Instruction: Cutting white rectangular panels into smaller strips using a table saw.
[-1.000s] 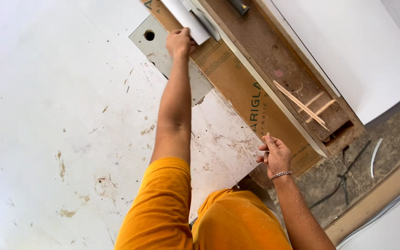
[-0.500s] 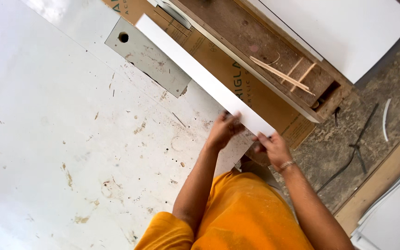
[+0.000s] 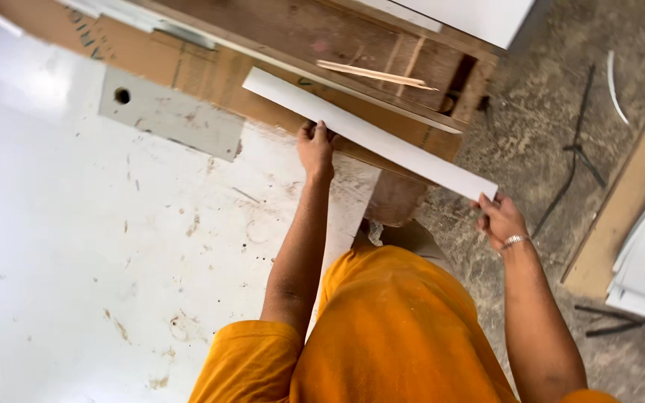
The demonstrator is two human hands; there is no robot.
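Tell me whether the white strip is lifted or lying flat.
Lifted: left hand grips the strip mid-length, right hand holds its end.

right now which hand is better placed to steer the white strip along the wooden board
Left, probably. The left hand grips the white strip near its middle, over the wooden board. The right hand only holds the end, off the board's edge.

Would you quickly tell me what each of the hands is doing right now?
Left hand: closed on the long white strip, gripping near its middle.
Right hand: closed on the same strip, at its near end.
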